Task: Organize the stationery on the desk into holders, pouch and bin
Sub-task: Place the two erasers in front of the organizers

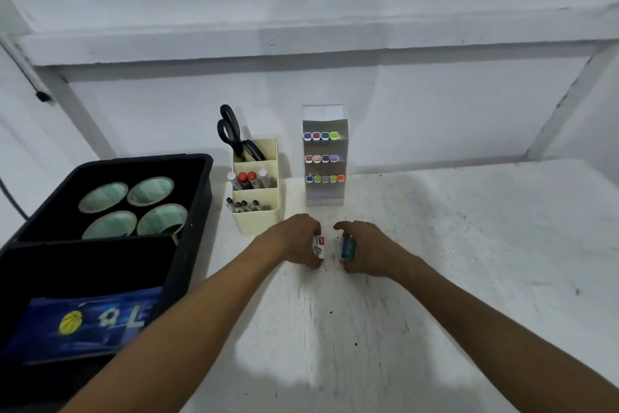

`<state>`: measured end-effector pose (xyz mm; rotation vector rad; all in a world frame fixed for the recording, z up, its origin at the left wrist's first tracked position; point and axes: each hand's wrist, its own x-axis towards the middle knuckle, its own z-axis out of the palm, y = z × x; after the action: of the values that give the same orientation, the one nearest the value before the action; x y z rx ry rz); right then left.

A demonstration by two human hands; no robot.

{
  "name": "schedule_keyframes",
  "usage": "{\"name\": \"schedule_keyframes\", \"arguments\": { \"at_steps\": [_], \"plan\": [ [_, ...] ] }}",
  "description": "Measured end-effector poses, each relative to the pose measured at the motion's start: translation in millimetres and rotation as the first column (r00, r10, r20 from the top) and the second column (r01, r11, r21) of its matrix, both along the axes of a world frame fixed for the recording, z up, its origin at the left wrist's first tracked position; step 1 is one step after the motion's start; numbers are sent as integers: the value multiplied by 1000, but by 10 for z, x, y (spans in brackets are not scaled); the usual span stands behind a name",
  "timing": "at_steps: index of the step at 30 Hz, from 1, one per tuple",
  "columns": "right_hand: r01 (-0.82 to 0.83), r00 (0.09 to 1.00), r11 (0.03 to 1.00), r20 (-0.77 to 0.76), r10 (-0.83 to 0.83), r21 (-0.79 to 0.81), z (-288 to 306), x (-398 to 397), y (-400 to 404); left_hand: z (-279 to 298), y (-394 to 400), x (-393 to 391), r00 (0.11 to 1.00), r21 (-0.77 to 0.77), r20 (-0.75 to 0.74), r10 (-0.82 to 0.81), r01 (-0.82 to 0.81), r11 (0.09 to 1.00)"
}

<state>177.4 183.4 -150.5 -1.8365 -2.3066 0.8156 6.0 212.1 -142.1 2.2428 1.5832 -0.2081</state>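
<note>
1. Mostly sorted, judging by layout: scissors (231, 131) and pens stowed in cream holder (257, 188), markers racked in clear stand (324, 158), tape rolls in black bin (110, 198), blue pouch (90, 322) laid in front.
2. Left to place: two erasers on desk (435, 245).
3. Left hand (298, 238) curled round white eraser (319, 247).
4. Right hand (365, 248) curled round blue eraser (347, 248).

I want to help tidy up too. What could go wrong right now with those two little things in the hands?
Each hand pinches a small eraser: the left hand a white one, the right hand a blue one. Either could slip onto the desk. Reaching past the cream pen holder might bump it or the scissors. An eraser could land among the tape rolls.
</note>
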Motion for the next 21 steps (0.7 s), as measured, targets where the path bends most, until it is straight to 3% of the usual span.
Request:
{"name": "schedule_keyframes", "arguments": {
  "at_steps": [2, 5, 9, 21],
  "plan": [
    [-24, 999, 1000, -23, 24, 14, -16, 55, 27, -15, -41, -36, 998, 5, 22, 66, -66, 998],
    [84, 993, 994, -89, -78, 65, -101, 154, -5, -99, -175, -56, 975, 48, 130, 182, -189, 981],
    [247, 958, 961, -177, -223, 125, -226, 164, -210, -268, -492, -22, 859, 74, 366, 357, -409, 909],
    [393, 904, 868, -298, -305, 304, -393, -5, -252, -482, -579, 180, 703, 168, 562, 436, -613, 772]
  ]
}}
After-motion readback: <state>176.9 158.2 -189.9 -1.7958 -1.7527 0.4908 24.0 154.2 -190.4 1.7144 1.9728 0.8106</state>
